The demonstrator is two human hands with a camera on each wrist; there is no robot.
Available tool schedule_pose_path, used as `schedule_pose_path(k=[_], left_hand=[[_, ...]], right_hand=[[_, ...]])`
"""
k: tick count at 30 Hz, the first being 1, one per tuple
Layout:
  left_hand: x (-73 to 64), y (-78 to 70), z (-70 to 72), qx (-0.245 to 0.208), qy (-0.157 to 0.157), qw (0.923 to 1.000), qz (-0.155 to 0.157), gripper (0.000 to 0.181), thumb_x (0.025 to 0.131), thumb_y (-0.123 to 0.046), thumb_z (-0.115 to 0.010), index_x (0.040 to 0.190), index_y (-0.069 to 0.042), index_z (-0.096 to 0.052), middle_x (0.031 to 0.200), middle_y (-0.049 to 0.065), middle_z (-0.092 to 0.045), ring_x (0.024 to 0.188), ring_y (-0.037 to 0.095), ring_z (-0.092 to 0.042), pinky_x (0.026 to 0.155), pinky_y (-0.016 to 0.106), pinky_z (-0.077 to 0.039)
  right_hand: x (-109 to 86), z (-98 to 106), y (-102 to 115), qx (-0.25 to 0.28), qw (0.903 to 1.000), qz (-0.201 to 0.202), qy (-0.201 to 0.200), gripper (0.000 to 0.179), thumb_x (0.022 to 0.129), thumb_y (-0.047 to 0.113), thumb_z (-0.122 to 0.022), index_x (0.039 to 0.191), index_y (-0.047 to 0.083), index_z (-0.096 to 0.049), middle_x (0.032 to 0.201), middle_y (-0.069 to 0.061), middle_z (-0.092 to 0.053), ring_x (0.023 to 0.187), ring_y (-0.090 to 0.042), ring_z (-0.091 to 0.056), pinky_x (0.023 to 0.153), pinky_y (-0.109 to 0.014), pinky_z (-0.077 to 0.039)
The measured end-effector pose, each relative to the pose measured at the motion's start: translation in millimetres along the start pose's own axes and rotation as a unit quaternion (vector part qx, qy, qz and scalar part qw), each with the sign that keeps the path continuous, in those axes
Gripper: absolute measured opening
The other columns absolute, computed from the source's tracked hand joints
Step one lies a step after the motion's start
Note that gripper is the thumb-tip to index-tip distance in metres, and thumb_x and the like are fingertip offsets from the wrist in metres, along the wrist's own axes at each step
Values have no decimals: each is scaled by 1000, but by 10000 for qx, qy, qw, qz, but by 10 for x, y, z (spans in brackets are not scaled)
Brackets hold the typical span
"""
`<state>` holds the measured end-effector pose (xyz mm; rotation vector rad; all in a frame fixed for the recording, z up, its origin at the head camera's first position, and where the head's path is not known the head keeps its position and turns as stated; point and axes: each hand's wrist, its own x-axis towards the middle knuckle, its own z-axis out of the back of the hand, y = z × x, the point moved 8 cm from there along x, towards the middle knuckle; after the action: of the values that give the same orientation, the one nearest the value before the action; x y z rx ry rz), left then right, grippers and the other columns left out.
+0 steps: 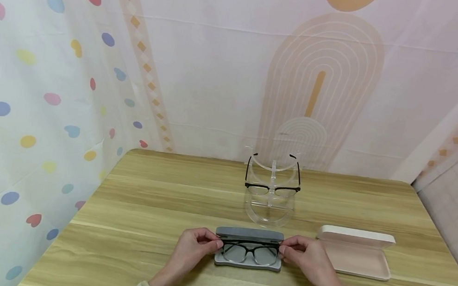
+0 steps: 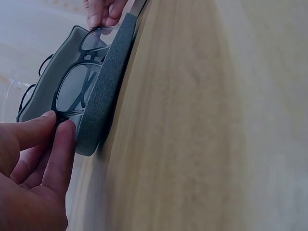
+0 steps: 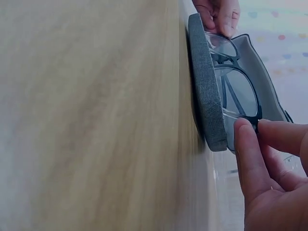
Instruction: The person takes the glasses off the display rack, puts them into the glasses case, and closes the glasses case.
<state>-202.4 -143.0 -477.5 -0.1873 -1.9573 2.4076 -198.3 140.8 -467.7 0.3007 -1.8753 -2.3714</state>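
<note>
Spanning left hand point(image 1: 197, 246) to right hand point(image 1: 307, 256): black-framed glasses point(image 1: 250, 249), long axis crosswise, each end pinched, neither grip nearer; open gray case point(image 1: 250, 233) between both.

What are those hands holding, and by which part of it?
The glasses at the open grey case: the left hand pinches one outer front corner, the right hand the opposite one.

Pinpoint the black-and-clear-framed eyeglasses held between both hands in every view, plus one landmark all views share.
Head: the black-and-clear-framed eyeglasses are low, just right of centre, between the left hand and right hand.
Left wrist: eyeglasses at upper left.
Right wrist: eyeglasses at upper right.
Shared landmark: the open grey hinged case.
</note>
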Motion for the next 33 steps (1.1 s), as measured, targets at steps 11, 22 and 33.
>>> schedule_pose_path(k=[11,22,33], left_hand=[[46,-4,30,393,-169,9990,-123,12,84,-4,-82,90,4,-76,86,7,-75,77,9,-66,71,21,-56],[92,1,72,1025,-377,9938,-229,9,83,-10,-84,87,-2,-80,85,4,-76,79,9,-63,71,21,-51],[119,32,76,980,-373,9945,5,11,84,-12,-84,88,-2,-80,88,5,-77,81,12,-62,69,22,-49]], right_hand=[[40,-23,-40,424,9986,-126,301,22,93,2,-71,104,-17,-68,87,-16,-73,79,-16,-70,72,-26,-62],[55,-20,-114,260,9986,-416,203,20,93,6,-71,100,-12,-73,80,-9,-70,67,-10,-62,59,-20,-55],[93,-30,-161,-63,9985,-532,68,19,93,9,-71,99,-9,-73,76,-4,-67,65,-11,-58,55,-19,-51]])
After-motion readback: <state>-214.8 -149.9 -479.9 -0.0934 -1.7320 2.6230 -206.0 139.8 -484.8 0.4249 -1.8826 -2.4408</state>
